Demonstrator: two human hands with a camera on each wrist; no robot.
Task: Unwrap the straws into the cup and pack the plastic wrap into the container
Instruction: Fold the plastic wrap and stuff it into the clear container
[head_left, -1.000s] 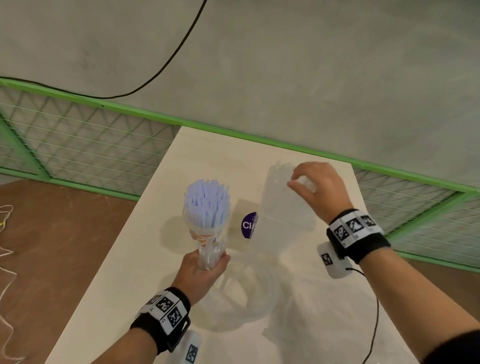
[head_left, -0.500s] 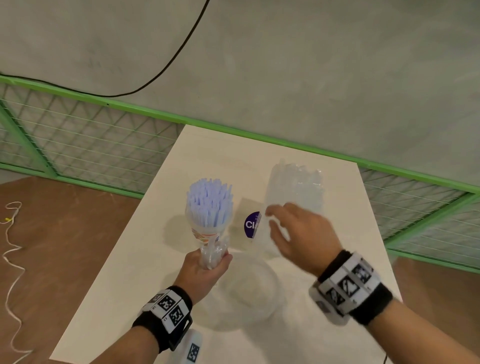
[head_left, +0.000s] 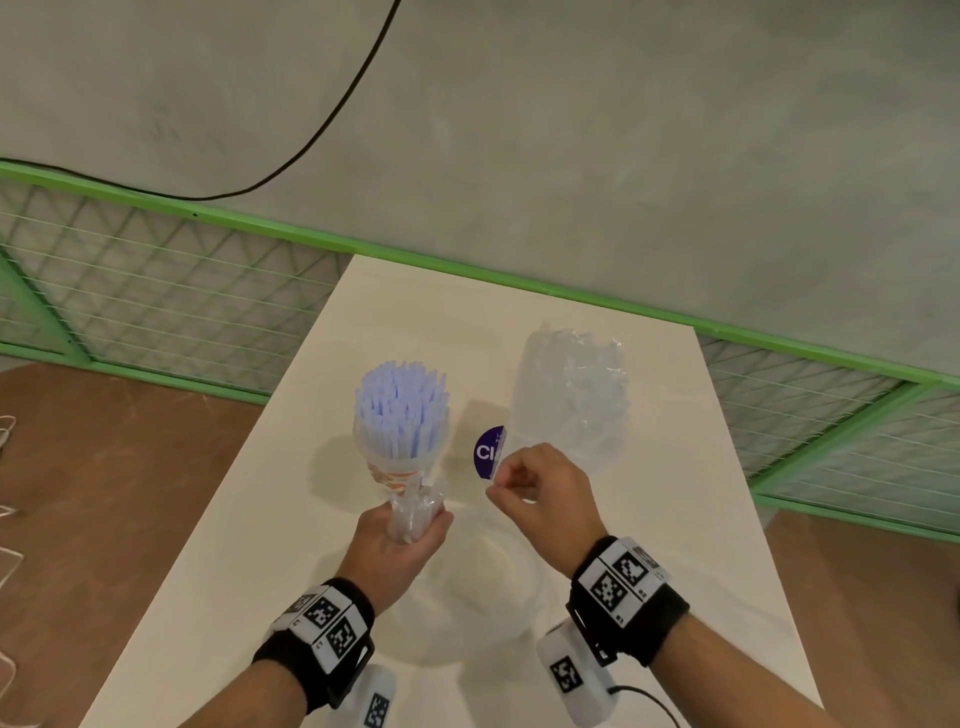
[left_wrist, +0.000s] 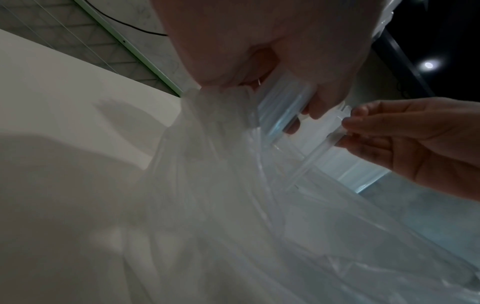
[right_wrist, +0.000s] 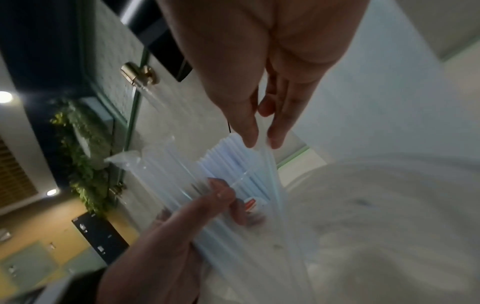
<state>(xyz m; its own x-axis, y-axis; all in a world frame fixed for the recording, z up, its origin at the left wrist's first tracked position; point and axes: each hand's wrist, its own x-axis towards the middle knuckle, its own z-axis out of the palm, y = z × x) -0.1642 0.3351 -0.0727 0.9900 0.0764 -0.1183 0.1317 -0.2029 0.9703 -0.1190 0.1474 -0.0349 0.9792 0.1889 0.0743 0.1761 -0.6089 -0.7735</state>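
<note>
The bundle of wrapped straws (head_left: 401, 415) stands gripped in the left hand (head_left: 397, 545) above the clear container (head_left: 467, 597), while the right hand (head_left: 540, 493), back from the bag (head_left: 569, 395) beyond, now pinches one straw's wrap, so another unwrapping begins.

L hand (head_left: 397, 545) grips straw bundle (head_left: 402, 415) w/ wrap; R hand (head_left: 545, 493) pinching beside it.
</note>
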